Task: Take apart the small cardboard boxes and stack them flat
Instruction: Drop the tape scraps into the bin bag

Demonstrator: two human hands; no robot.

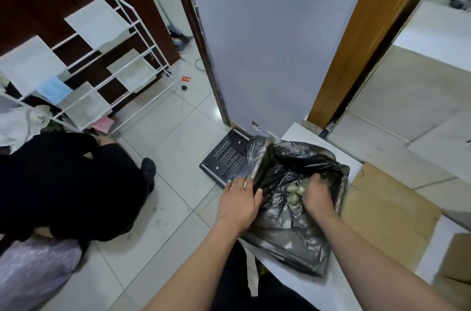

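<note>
A black plastic bag lies open on a white board in front of me. My left hand grips the bag's left rim and holds it apart. My right hand reaches down into the bag's mouth, fingers curled among small pale greenish lumps; what it holds I cannot tell. Flattened brown cardboard lies spread on the floor just right of the bag, with more flat sheets beyond it.
A black perforated panel lies left of the bag against a grey door. A person in black crouches at the left, by a white wire rack. A clear bag sits at lower left. A small cardboard box shows at the right edge.
</note>
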